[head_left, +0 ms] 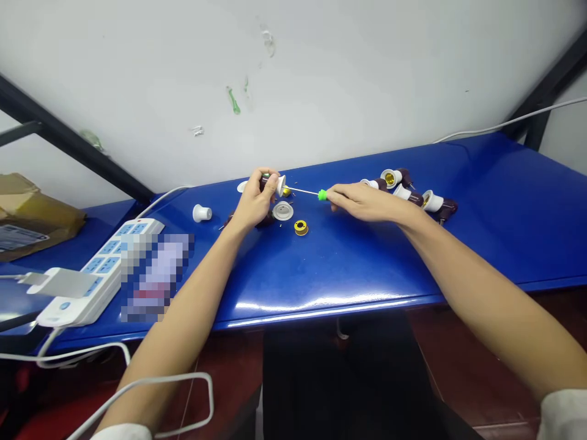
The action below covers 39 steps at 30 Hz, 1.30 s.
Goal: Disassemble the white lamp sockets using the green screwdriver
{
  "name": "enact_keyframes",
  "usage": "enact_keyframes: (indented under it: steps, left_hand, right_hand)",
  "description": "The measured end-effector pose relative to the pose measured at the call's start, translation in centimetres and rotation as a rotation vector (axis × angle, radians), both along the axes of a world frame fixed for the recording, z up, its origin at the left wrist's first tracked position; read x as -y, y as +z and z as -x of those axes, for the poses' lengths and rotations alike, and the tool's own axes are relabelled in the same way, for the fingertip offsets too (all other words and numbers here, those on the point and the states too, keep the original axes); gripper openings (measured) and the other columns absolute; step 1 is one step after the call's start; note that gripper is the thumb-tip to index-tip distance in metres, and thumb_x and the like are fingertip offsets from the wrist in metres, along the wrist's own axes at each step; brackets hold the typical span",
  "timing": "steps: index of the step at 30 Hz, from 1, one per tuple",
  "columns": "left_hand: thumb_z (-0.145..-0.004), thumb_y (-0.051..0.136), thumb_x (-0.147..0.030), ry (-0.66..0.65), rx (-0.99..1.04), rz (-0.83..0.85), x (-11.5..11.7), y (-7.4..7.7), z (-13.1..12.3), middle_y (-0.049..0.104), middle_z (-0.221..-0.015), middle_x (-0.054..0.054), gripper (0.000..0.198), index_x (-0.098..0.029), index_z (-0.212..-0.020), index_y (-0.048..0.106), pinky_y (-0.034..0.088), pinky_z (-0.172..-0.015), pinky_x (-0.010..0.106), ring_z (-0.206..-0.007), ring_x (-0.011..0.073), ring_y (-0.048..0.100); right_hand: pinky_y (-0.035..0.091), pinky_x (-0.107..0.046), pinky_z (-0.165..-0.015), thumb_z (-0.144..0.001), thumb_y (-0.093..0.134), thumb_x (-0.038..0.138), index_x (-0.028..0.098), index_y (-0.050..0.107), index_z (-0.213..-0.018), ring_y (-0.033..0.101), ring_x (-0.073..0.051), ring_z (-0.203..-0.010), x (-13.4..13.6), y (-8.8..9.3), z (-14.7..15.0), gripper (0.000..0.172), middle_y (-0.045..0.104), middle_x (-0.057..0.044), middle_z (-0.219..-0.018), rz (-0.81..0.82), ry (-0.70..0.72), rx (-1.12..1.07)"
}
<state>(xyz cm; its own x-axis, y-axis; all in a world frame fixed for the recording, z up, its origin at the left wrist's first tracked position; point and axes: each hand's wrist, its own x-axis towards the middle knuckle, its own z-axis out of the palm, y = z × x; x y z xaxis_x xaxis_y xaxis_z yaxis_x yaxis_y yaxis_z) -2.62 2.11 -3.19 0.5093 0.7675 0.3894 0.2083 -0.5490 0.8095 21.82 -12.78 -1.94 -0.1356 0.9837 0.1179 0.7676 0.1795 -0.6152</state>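
The left hand (pixel 254 202) clenches a lamp socket (pixel 270 182) steady, its white end turned toward the thin shaft of a green-handled screwdriver (pixel 322 195), held level in the right hand (pixel 364 203). Just beyond lie a white ring (pixel 283 211) and yellow ring (pixel 301 227); more sockets (pixel 403 190) sit farther right on the blue bench (pixel 348 263).
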Motion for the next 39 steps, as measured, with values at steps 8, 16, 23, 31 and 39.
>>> enact_keyframes:
  steps: [8, 16, 23, 31, 39]
  left_hand:
    - [-0.097, 0.069, -0.061, 0.001, 0.005, 0.031, -0.2, 0.2, 0.2, 0.061, -0.073, -0.002, 0.038, -0.024, -0.101, 0.061, 0.050, -0.061, 0.026, -0.060, 0.0127, 0.057]
    - [-0.099, 0.068, -0.060, 0.020, 0.004, 0.010, 0.0, 0.4, 0.2, 0.062, -0.073, -0.001, 0.038, -0.023, -0.103, 0.061, 0.050, -0.062, 0.027, -0.062, 0.0131, 0.058]
    - [-0.098, 0.068, -0.062, -0.009, -0.006, 0.023, 0.1, 0.4, 0.1, 0.059, -0.071, -0.001, 0.040, -0.022, -0.102, 0.061, 0.048, -0.060, 0.027, -0.060, 0.0136, 0.056]
    - [-0.102, 0.066, -0.055, 0.018, -0.011, 0.000, 0.4, 0.0, 0.0, 0.058, -0.072, -0.002, 0.032, -0.023, -0.103, 0.062, 0.048, -0.063, 0.027, -0.062, 0.0140, 0.055]
    - [-0.106, 0.063, -0.041, 0.039, -0.027, 0.030, 1.6, -0.4, 0.0, 0.064, -0.085, 0.001, 0.021, -0.020, -0.106, 0.062, 0.055, -0.083, 0.029, -0.080, 0.0158, 0.065]
  right_hand:
    - [0.050, -0.038, -0.085, -0.093, 0.071, 0.036, 0.021, 0.068, -0.115, 0.069, -0.027, -0.095, -0.1, -0.3, -0.2, 0.028, 0.077, -0.011, -0.115, -0.117, -0.096, -0.056]
    - [0.049, -0.037, -0.087, -0.106, 0.050, 0.036, 0.021, 0.067, -0.106, 0.069, -0.025, -0.093, -0.2, -0.4, 0.0, 0.022, 0.076, -0.009, -0.102, -0.044, -0.005, -0.046]
    - [0.051, -0.040, -0.093, -0.103, 0.056, 0.039, 0.022, 0.065, -0.110, 0.072, -0.028, -0.104, -0.1, -0.5, 0.1, 0.021, 0.079, -0.011, -0.112, -0.040, -0.013, -0.089]
    - [0.052, -0.037, -0.080, -0.093, 0.068, 0.049, 0.023, 0.063, -0.112, 0.072, -0.027, -0.091, 0.2, -0.5, -0.2, 0.032, 0.079, -0.009, -0.109, -0.042, -0.030, -0.066]
    - [0.055, -0.041, -0.076, -0.096, 0.053, 0.062, 0.026, 0.067, -0.101, 0.071, -0.027, -0.078, 0.5, -1.2, -0.1, 0.039, 0.077, -0.007, -0.089, 0.013, 0.039, -0.038]
